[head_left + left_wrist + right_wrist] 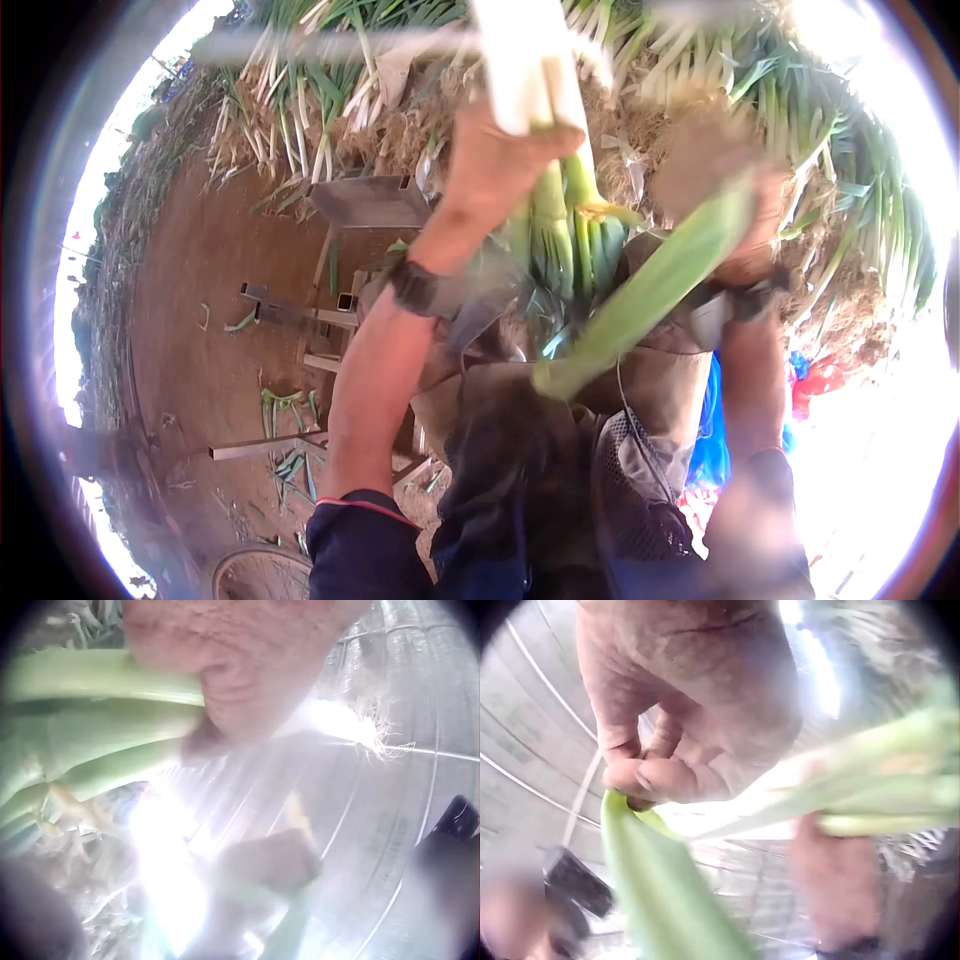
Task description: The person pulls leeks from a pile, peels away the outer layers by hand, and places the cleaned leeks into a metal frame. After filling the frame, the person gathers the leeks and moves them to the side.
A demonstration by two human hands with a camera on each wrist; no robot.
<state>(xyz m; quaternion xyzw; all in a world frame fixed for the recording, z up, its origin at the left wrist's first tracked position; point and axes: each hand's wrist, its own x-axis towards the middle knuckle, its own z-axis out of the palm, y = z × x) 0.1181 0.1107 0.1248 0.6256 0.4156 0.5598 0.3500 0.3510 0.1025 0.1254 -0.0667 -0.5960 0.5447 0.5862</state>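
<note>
My left hand (488, 170) grips a few leeks (552, 220) around their pale stems, with the thumb laid across them. Their white ends point up and away, while the green leaves hang down over my lap. In the left wrist view, a root tuft (379, 727) shows past the hand. On the other side, my right hand (705, 697) pinches the end of a loose-hanging green leek leaf (664, 889) between thumb and fingers. This leaf slants down toward my lap in the head view, blurred along with the right hand.
Heaps of leeks (800, 130) with dry roots lie along the far side and right. A metal box-like piece (370, 203) and wooden bars (265, 447) stand at left, over brown ground (200, 270) with leaf scraps. Blue plastic (712, 430) lies at my right.
</note>
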